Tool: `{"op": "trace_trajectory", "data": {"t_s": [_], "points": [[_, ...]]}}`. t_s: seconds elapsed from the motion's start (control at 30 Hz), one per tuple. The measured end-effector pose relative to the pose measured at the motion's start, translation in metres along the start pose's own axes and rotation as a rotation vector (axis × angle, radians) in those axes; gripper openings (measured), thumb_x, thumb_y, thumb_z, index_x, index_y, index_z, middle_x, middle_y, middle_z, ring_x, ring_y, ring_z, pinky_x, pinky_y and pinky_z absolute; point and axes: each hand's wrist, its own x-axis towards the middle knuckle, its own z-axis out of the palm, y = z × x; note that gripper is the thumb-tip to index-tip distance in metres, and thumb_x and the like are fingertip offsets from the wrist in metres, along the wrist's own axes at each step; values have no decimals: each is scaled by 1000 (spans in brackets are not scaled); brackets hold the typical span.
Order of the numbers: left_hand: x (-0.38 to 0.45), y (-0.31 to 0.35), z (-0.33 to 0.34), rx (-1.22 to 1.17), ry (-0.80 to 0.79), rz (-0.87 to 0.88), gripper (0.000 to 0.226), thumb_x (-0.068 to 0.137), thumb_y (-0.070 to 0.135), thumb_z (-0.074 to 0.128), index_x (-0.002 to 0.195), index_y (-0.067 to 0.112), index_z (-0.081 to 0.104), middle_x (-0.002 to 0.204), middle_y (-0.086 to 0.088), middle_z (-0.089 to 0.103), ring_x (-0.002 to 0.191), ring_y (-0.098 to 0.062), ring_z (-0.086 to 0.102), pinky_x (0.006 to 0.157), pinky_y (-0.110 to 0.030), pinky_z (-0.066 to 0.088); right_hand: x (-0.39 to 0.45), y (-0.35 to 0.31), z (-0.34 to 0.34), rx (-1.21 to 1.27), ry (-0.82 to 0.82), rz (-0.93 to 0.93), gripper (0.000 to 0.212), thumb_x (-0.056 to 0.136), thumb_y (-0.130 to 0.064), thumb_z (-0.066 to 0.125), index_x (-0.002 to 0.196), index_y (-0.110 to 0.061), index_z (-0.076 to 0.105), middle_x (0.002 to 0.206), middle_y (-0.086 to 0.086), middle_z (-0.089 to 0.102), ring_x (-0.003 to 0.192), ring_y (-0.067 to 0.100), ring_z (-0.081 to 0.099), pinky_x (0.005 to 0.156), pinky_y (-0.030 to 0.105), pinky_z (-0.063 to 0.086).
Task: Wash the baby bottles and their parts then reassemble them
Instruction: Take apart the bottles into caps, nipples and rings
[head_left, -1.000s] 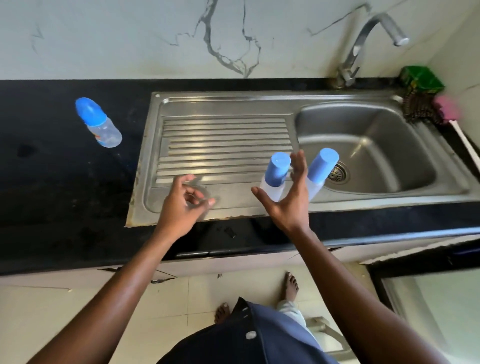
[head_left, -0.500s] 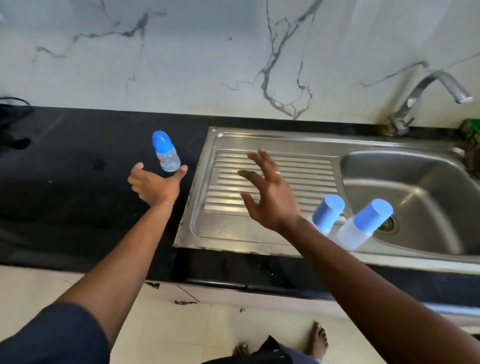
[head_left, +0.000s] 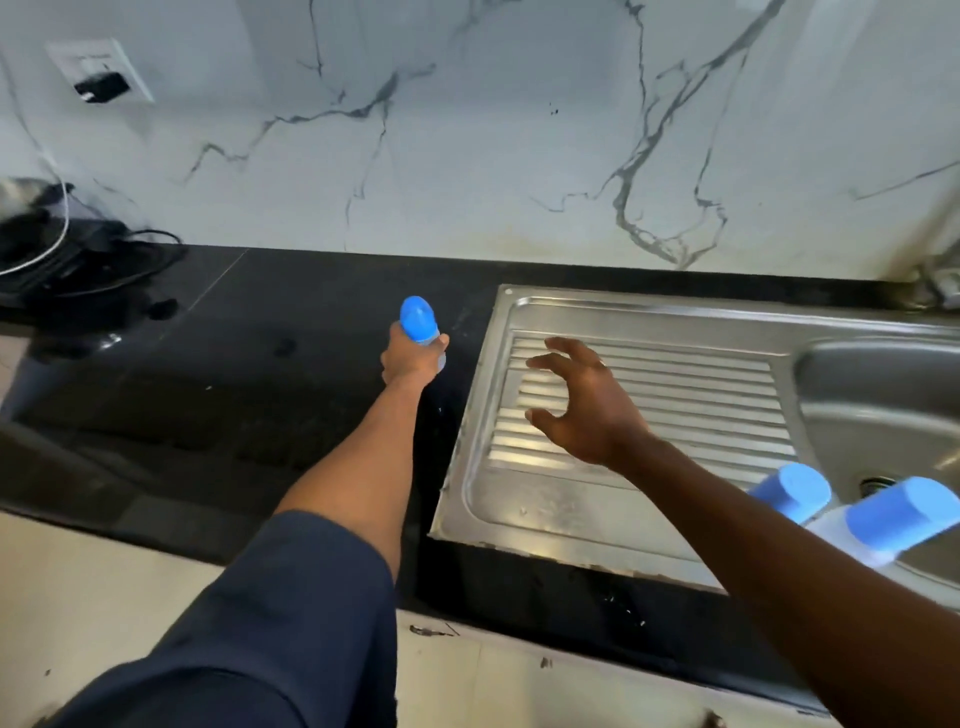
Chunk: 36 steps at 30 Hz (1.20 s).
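Now our left hand (head_left: 410, 358) grips a baby bottle with blue cap (head_left: 418, 323) over the black countertop (head_left: 218, 364), just left of the steel sink (head_left: 675, 322) edge. Our right hand (head_left: 582, 405) hovers above the ribbed drainboard (head_left: 701, 405), fingers spread and loosely curled, holding nothing. Two more capped bottles (head_left: 878, 514) sit side by side at the drainboard's near right, by the basin (head_left: 883, 405).

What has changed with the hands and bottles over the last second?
The left hand reached out to the far bottle on the black counter and gripped it. The right hand let go of the two bottles, which stayed by the sink.
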Motion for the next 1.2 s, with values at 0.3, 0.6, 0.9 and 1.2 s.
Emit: {"op": "trace_trajectory", "data": {"t_s": [0.3,0.6,0.9,1.2], "points": [[-86,137,42,-97,-162,564,51,77,47,79,113,16,62,100,0,64,85,-13,61,72,-24,46,24,-16,-72,62,371,-25,42,102,-39,47,136,-14,48,135,4,53,118,24,54,91,43,50],[-249,266,132,63,-587,911,57,71,39,85,117,17,58,103,1,62,80,-9,58,62,-20,42,-15,44,-259,510,784,269,43,87,-30,74,118,-16,47,114,2,62,93,17,65,82,36,53],[-387,229,278,-76,-856,843,66,66,19,88,121,16,52,102,-4,67,86,-13,69,78,-32,58,-140,210,-323,813,576,266,45,87,-43,61,128,-24,55,98,8,72,87,23,68,80,36,55],[-437,139,463,-173,-764,367,71,77,2,81,134,19,41,111,5,55,77,0,61,71,-14,50,-183,410,-303,786,308,537,9,96,-16,61,89,-11,59,77,1,64,60,-4,61,60,18,50]]}}
